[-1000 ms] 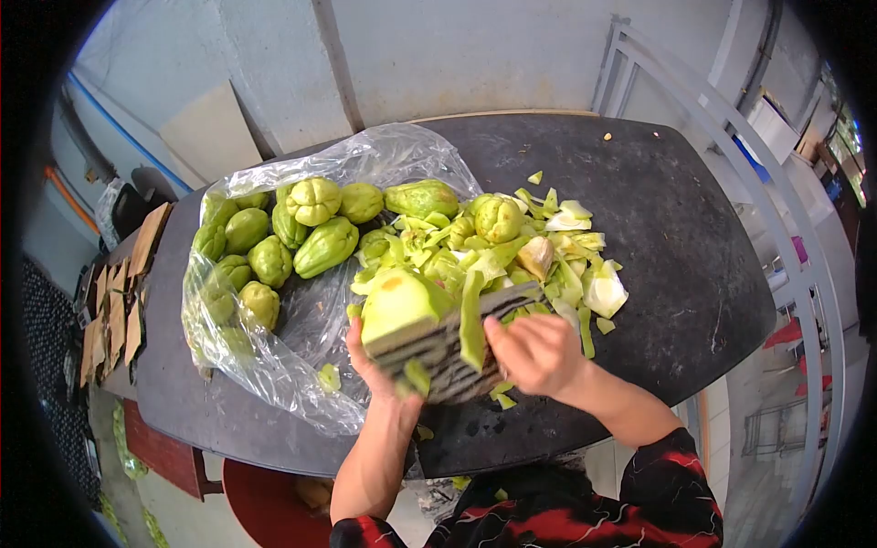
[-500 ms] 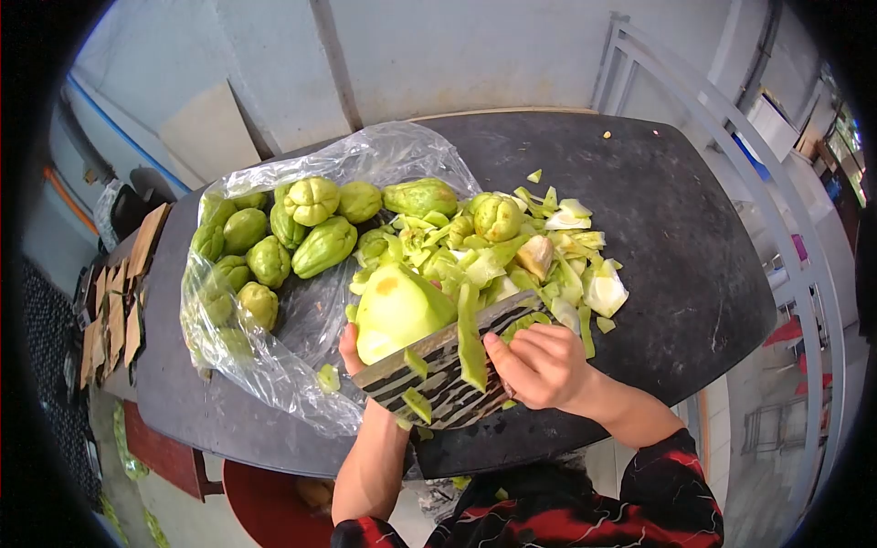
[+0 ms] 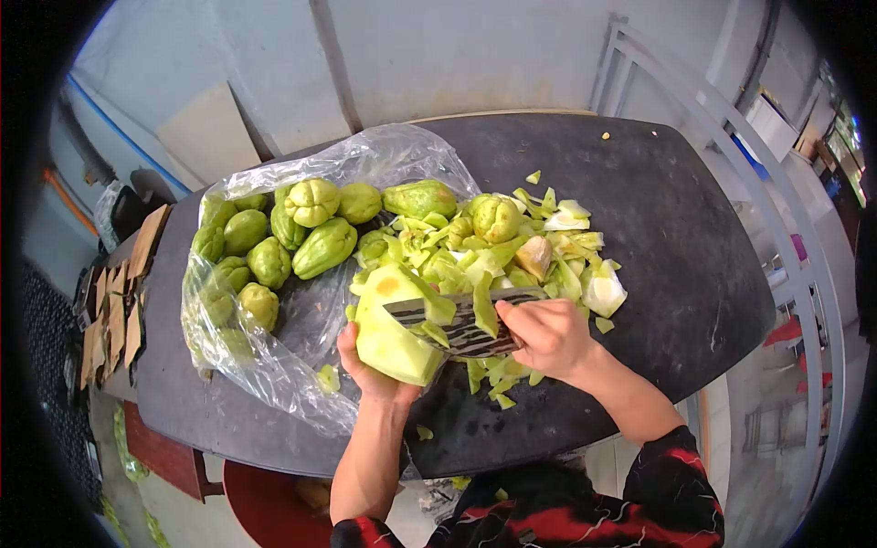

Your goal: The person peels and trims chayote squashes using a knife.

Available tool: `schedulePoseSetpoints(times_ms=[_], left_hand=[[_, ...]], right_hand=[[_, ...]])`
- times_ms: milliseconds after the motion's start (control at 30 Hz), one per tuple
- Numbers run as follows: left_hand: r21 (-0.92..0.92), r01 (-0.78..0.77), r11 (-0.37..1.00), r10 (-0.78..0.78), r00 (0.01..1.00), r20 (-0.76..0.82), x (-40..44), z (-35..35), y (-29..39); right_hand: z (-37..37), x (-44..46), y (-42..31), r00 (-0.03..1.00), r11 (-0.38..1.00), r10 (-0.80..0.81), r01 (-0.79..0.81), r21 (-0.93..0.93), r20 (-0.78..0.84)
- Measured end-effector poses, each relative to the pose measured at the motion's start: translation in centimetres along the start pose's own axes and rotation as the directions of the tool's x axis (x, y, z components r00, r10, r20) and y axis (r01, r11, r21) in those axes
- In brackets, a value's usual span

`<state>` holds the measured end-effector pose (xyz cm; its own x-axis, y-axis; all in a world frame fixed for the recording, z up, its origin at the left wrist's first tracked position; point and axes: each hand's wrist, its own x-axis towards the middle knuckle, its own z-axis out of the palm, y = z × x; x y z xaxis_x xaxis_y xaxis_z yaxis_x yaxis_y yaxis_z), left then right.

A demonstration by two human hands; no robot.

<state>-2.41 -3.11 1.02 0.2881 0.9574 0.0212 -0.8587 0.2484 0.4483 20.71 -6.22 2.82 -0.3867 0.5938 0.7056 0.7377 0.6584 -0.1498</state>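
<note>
Evidently one paring stroke in hand. Left hand [image 3: 379, 379]: grip curled round one large pared fruit [image 3: 393, 352], by the right side of the plastic bag [image 3: 274, 356]. Right hand [image 3: 548, 336]: grip closed on one broad knife [image 3: 470, 336], peel on blade. Parings [image 3: 574, 283]: heaped right of bag. Further stroke, by judgement: shallow blade, left fingers clear of edge.

No readable text, labels, brands, numbers or signs anywhere in view.
</note>
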Motion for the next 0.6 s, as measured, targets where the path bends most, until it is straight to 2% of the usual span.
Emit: schedulePoseSetpoints(times_ms=[100,167,267,300,333,433,467,567,600], left_hand=[[0.034,0.018,0.999,-0.019,1.000,0.021,0.0,-0.5,0.5],[0.095,-0.014,0.995,0.003,0.994,0.112,-0.2,-0.5,0.4],[0.130,0.013,0.991,-0.034,0.985,0.167,-0.4,-0.8,0.0],[0.167,-0.003,0.986,-0.025,0.986,0.166,-0.3,-1.1,0.1],[0.009,0.007,1.000,-0.008,0.996,0.086,-0.6,-2.7,0.1],[0.063,-0.011,0.998,0.006,0.997,0.075,-0.5,-1.3,0.4],[0.150,0.008,0.989,-0.030,0.989,0.147,-0.5,-0.4,0.5],[0.099,0.030,0.995,-0.042,0.992,0.122,-0.8,0.2,0.3],[0.097,0.070,0.993,-0.087,0.980,0.178,-0.7,0.2,0.4]], right_hand=[[-0.9,0.2,-0.6,1.000,0.999,0.004,-0.005,0.052,0.013],[-1.9,0.6,-1.4,0.999,0.996,0.019,-0.022,0.088,0.038],[-1.4,0.6,-1.2,0.996,0.994,-0.066,0.071,0.087,-0.063],[-0.8,0.1,-0.2,1.000,0.998,-0.008,0.009,0.062,-0.019],[-0.3,-0.2,0.5,1.000,0.998,0.022,-0.021,0.059,-0.007],[-0.8,0.3,0.6,1.000,0.999,0.012,-0.012,0.048,-0.002],[-1.0,0.4,-0.1,1.000,0.998,-0.002,0.002,0.060,-0.001],[-1.9,0.6,-1.8,0.999,0.998,-0.039,0.039,0.055,0.007],[-2.1,0.9,-1.7,0.999,0.997,-0.038,0.038,0.064,-0.003]])
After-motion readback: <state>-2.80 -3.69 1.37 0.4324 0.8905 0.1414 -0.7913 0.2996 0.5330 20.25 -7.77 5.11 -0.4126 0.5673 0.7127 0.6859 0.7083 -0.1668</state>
